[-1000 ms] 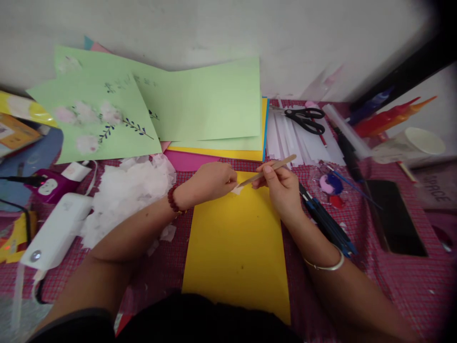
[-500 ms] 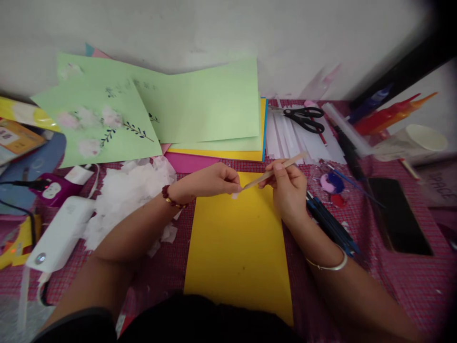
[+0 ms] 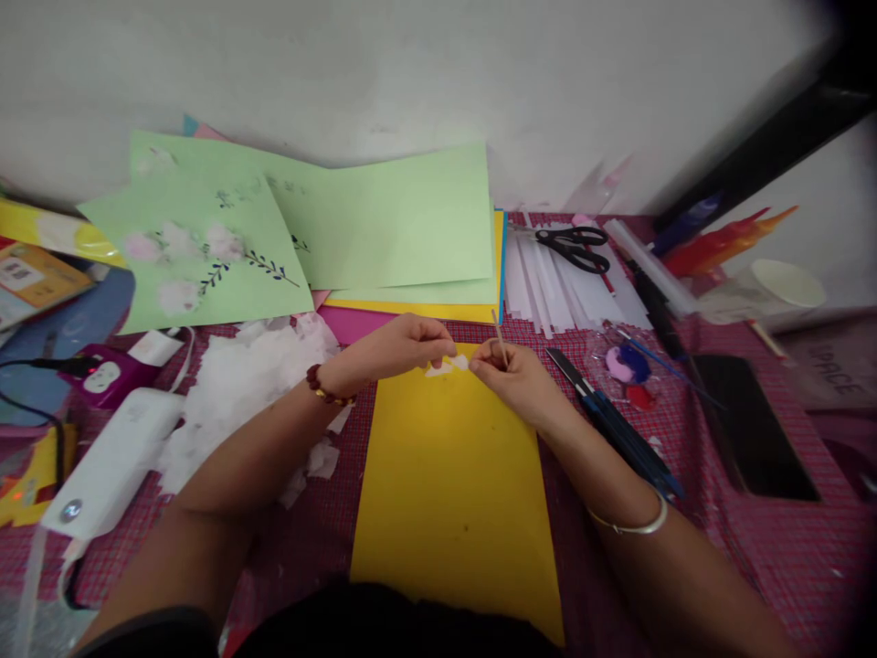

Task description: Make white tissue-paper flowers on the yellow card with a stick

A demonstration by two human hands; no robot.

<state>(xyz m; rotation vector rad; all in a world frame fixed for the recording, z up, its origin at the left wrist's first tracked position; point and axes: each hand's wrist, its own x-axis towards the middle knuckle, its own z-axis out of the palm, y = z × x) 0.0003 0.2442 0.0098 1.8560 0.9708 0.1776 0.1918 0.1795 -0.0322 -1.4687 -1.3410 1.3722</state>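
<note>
A small white piece of thin paper shows between my two hands, over the top of a yellow sheet. My left hand, closed with its fingertips together, meets the left part of that piece. On the other side, my right hand pinches the piece's right end with thumb and finger. A thin wooden stick is tucked in the same right hand, pointing up and away. Left of the yellow sheet lies a loose heap of white paper pieces.
Green sheets with paper flowers lean at the back wall. Behind on the right are black scissors on white strips. Utility knives and a phone lie right; a white power bank and yellow glue gun left.
My right hand has moved left toward my left hand, and the stick has swung from lying across to pointing upward. Its fingers now reach the paper piece. The view has shifted slightly.
</note>
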